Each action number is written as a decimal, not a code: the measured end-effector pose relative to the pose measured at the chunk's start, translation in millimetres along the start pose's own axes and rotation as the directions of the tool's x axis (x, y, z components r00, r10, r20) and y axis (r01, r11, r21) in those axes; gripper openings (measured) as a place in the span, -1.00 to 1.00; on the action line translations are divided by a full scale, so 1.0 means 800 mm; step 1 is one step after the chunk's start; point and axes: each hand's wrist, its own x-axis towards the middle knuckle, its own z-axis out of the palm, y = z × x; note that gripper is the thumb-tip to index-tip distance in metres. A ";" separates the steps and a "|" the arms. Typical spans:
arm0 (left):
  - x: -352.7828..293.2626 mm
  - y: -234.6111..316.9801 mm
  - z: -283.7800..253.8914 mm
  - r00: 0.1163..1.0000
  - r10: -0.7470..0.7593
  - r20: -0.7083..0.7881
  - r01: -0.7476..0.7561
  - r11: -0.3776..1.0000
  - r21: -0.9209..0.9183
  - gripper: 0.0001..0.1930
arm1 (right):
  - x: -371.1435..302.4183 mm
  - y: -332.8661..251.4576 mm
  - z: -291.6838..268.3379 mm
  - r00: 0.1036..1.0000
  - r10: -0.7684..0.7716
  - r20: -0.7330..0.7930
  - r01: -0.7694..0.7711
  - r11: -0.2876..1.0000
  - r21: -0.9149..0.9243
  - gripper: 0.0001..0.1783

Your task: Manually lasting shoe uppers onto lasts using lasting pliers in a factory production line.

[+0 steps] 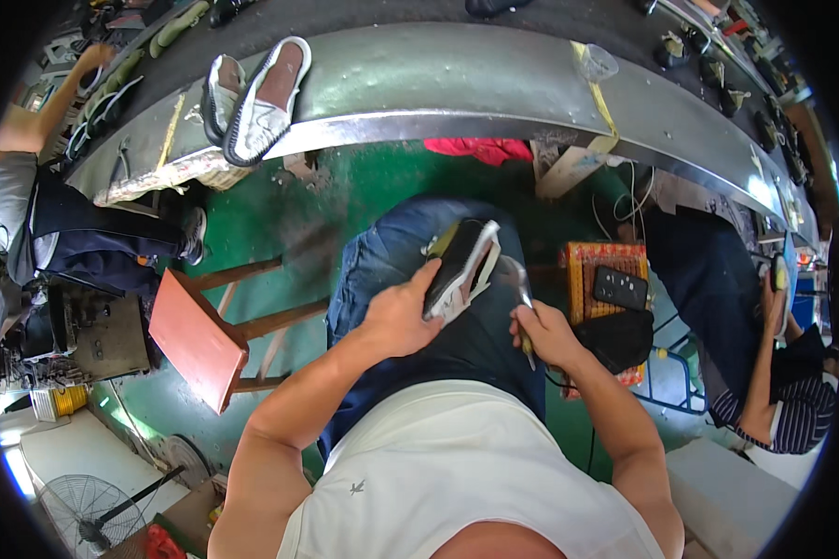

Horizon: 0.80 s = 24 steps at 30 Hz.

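Note:
Over my lap, my left hand point(401, 312) grips a shoe point(459, 265) by one end, thumb and fingers on either side. Its black sole side and white edge slant up to the right, and part of a pale upper shows. Just right of it, my right hand point(547, 333) is closed around a metal hand tool point(524, 291) with a curved head, which resembles pincers. The head lies close beside the shoe; whether they touch I cannot tell. My fingers hide much of the tool's handle.
A metal-edged bench point(438, 84) runs across ahead, bearing a pair of pale shoes point(263, 107). To the left stands an orange-topped stool point(196, 335). At right, a phone point(620, 287) and black cloth point(615, 340) lie on a patterned seat. Co-workers sit on both sides.

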 end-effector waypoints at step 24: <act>0.066 -0.067 0.150 0.991 -0.008 -0.134 -0.090 0.699 -0.710 -0.43 | 0.013 -0.124 -0.040 0.899 0.180 0.400 0.143 0.743 -0.654 -0.52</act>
